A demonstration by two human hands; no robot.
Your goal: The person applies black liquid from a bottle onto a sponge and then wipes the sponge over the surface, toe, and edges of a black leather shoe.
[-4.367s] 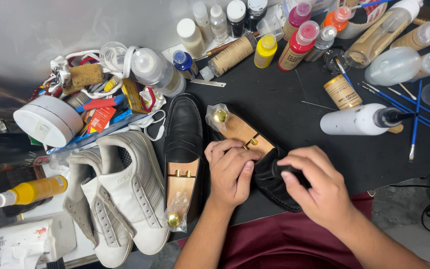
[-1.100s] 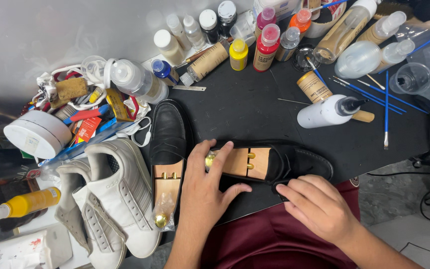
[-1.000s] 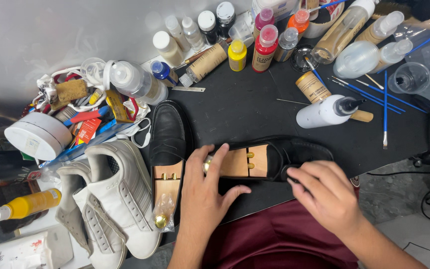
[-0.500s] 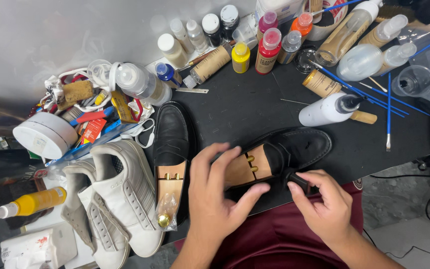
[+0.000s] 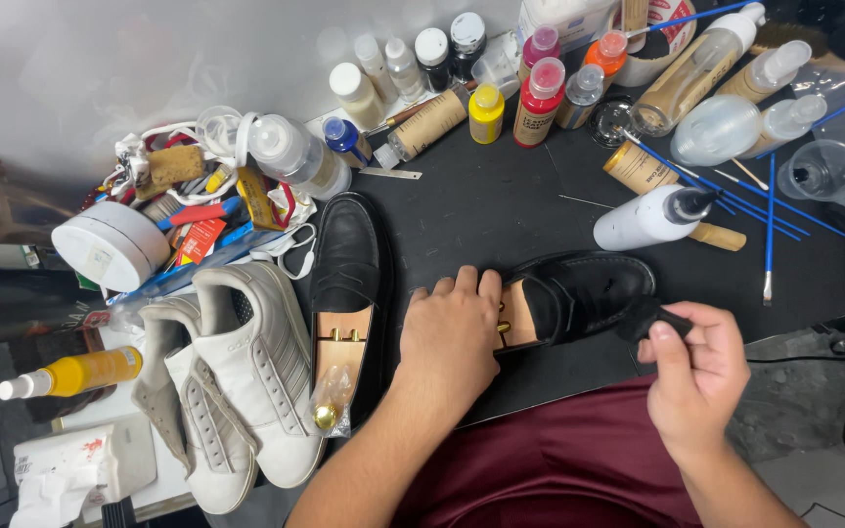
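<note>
My left hand [image 5: 452,337] lies flat over the heel end of the black loafer [image 5: 579,293], fingers spread across its wooden shoe tree [image 5: 517,318]; the shoe lies sideways on the dark tabletop [image 5: 501,200]. My right hand [image 5: 701,376] holds its grip pinched on a small black cloth [image 5: 649,318] just beside the toe. A second loafer [image 5: 347,284] and white sneakers [image 5: 237,381] sit to the left.

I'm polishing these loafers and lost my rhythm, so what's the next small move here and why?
Probably bring the dark cloth pinched in your right hand onto the toe of the black loafer and rub. Your left hand already braces its heel over the wooden shoe tree, and the cloth sits just beside the toe.
</note>
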